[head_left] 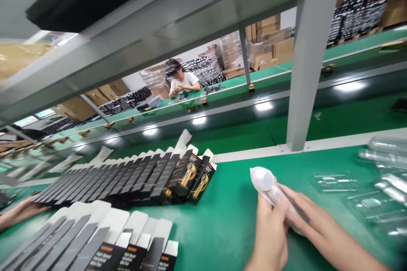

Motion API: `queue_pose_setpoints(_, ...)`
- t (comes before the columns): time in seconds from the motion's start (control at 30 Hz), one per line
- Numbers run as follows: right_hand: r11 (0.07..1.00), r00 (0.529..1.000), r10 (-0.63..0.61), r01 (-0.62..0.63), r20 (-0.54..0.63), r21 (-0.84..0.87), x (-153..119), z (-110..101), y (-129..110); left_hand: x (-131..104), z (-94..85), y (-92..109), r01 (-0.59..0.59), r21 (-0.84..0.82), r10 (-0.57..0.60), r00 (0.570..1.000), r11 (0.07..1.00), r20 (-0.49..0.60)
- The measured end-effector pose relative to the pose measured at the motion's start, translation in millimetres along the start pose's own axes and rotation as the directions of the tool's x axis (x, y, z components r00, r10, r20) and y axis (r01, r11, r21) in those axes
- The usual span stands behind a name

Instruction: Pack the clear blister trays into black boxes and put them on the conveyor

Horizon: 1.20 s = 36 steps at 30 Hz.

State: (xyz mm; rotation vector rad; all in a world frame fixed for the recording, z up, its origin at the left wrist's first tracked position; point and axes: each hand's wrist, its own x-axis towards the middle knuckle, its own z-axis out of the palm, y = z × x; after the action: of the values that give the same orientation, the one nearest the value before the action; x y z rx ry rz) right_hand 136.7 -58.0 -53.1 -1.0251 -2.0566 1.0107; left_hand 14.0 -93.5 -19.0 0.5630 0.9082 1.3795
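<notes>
My left hand (270,233) and my right hand (305,216) together hold a clear plastic blister tray (265,182) above the green table (229,216). A thin dark part lies along the tray under my right fingers. To the left, a long fanned row of black product boxes (133,180) with gold print lies on the table. A second row of black and white boxes (104,241) lies nearer me at the bottom left.
Several clear blister trays (381,182) lie at the right. A grey post (307,63) rises from the table's rail, with a shelf overhead. A conveyor belt (254,110) runs behind. A person in a white shirt (182,82) works across it. Another person's hand (15,211) rests at far left.
</notes>
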Motion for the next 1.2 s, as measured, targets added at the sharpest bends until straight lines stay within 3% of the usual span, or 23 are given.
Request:
queue_pose_setpoints(0.07,0.994,0.997,0.067,-0.064,-0.030,0.092,0.2,-4.1,-2.0,-1.7,-2.8,5.7,-0.052,0.244,0.039,0.997,0.968,0.060)
queue_pose_setpoints(0.1,0.987,0.994,0.100,-0.094,-0.047,0.130,0.6,-8.0,-2.6,-1.6,-6.9,14.5,-0.104,0.423,0.081,0.994,0.900,0.071)
queue_pose_setpoints(0.13,0.979,0.989,0.138,-0.127,-0.056,0.157,1.3,-12.5,-2.6,-0.8,-13.0,27.8,-0.151,0.646,0.150,0.987,0.748,0.057)
queue_pose_setpoints(0.17,0.971,0.982,0.178,-0.166,-0.055,0.174,2.2,-17.4,-1.9,0.7,-21.0,45.5,-0.153,0.851,0.244,0.969,0.502,0.031)
queue_pose_setpoints(0.2,0.960,0.975,0.219,-0.208,-0.039,0.185,3.4,-22.0,-0.5,2.7,-30.9,66.6,-0.091,0.973,0.368,0.930,0.214,0.006)
queue_pose_setpoints(0.23,0.948,0.966,0.259,-0.250,-0.020,0.195,4.7,-26.0,1.3,5.0,-42.0,90.0,0.094,0.981,0.504,0.864,-0.168,0.004)
queue_pose_setpoints(0.27,0.936,0.956,0.294,-0.287,-0.001,0.205,6.1,-28.9,3.3,7.4,-53.7,113.7,0.216,0.937,0.578,0.816,-0.274,-0.019)
queue_pose_setpoints(0.33,0.911,0.940,0.339,-0.335,0.025,0.242,8.7,-31.3,7.2,11.8,-75.8,154.8,0.403,0.845,0.681,0.729,-0.352,-0.064)
queue_pose_setpoints(0.43,0.866,0.925,0.376,-0.373,0.058,0.332,10.8,-29.2,8.8,17.6,-98.2,184.1,0.533,0.733,0.711,0.696,-0.422,-0.097)
queue_pose_setpoints(0.6,0.812,0.915,0.397,-0.385,0.067,0.438,8.8,-26.0,0.1,25.7,-107.7,174.0,0.577,0.631,0.690,0.718,-0.518,-0.092)
queue_pose_setpoints(0.73,0.809,0.911,0.410,-0.383,0.038,0.446,10.3,-28.2,-10.1,22.7,-97.1,174.7,0.546,0.636,0.652,0.753,-0.546,-0.087)
queue_pose_setpoints(0.83,0.804,0.900,0.436,-0.396,0.015,0.443,11.2,-36.9,-15.5,8.4,-74.3,167.5,0.420,0.688,0.576,0.817,-0.592,-0.003)
queue_pose_setpoints(0.93,0.747,0.871,0.491,-0.437,0.028,0.501,1.6,-54.1,-14.8,-11.1,-50.2,135.0,0.149,0.771,0.420,0.892,-0.619,0.165)
queue_pose_setpoints(1.0,0.682,0.855,0.516,-0.450,0.058,0.577,-12.8,-66.9,-10.2,-21.2,-41.6,105.6,-0.059,0.840,0.287,0.925,-0.540,0.249)
queue_pose_setpoints(1.07,0.616,0.840,0.535,-0.465,0.096,0.636,-30.3,-77.3,-4.7,-25.9,-40.2,79.8,-0.189,0.892,0.174,0.944,-0.409,0.280)
queue_pose_setpoints(1.13,0.561,0.825,0.544,-0.492,0.152,0.665,-45.5,-83.3,-1.2,-25.5,-44.1,62.7,-0.226,0.913,0.123,0.952,-0.338,0.281)
queue_pose_setpoints(1.2,0.503,0.806,0.559,-0.515,0.194,0.694,-53.6,-84.7,-1.7,-22.3,-50.7,54.7,-0.238,0.911,0.139,0.944,-0.336,0.298)
